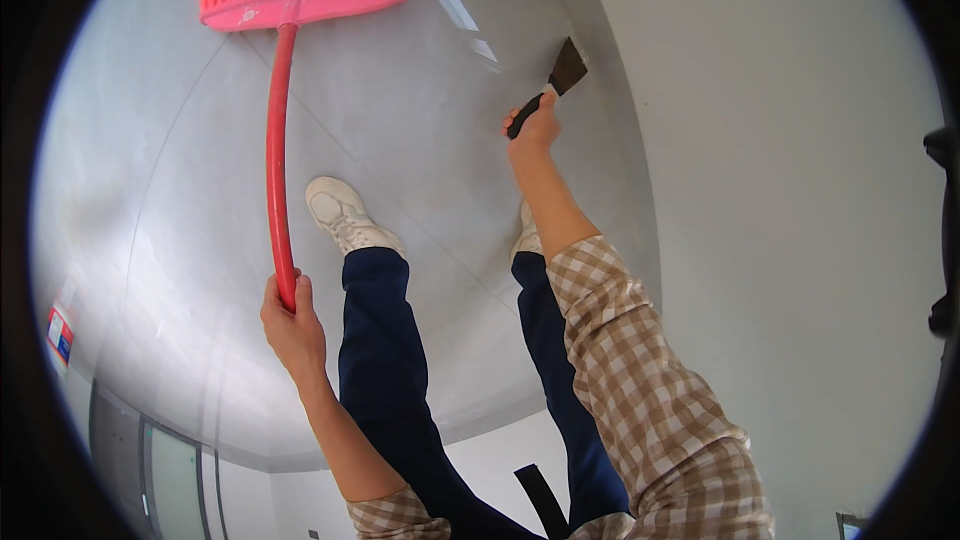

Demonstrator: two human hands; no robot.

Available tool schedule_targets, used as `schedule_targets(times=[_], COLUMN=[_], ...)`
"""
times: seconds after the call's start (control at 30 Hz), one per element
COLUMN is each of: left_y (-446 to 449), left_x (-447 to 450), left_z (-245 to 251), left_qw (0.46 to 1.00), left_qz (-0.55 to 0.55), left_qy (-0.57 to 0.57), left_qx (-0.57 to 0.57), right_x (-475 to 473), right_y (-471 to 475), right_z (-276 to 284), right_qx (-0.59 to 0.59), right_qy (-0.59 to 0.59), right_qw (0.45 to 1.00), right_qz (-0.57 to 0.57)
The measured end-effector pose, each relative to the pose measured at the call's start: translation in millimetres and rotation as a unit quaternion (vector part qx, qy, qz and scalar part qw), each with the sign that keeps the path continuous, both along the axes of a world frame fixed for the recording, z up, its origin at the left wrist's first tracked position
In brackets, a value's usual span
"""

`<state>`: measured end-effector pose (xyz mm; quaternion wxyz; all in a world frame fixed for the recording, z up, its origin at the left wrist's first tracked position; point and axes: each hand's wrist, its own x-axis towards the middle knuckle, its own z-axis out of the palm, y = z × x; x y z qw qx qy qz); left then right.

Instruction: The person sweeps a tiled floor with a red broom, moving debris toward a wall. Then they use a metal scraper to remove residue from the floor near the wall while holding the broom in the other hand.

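My left hand (295, 326) grips the lower end, in the picture, of the red handle of a broom (277, 157). Its pink head with red and green bristles lies at the upper left, over the grey floor. My right hand (537, 124) is closed around the black handle of a scraper (568, 67) with a wide, dark metal blade. The blade's edge is at the floor close to the wall's foot; whether it touches cannot be told. A little pale matter shows beside the blade's corner.
A smooth grey floor (420, 135) with thin joint lines spreads around my white shoes (334, 210). A pale wall (772, 202) rises along the right. At the lower left are a glazed door (174, 472) and a red, white and blue item (59, 334).
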<state>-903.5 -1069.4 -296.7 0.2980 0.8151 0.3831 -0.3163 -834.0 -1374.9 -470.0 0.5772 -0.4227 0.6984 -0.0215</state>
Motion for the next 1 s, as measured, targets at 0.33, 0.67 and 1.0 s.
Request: schedule_targets(times=[0.33, 0.67, 1.0], left_y=[8, 15, 7], left_x=[1, 3, -10], left_z=[0, -2, 4], left_qw=[1.0, 1.0, 1.0], left_qz=[0.011, 0.008, 0.005], left_qy=[0.008, -0.003, 0.002], left_qx=[0.005, -0.003, 0.012], right_x=[4, 7, 19], right_y=[6, -1, 9], right_z=[6, 3, 4], right_qx=[0.004, 0.066, 0.059], right_qy=[0.005, 0.015, 0.003], right_qw=[1.0, 0.998, 0.997], right_qz=[-0.017, 0.004, -0.049])
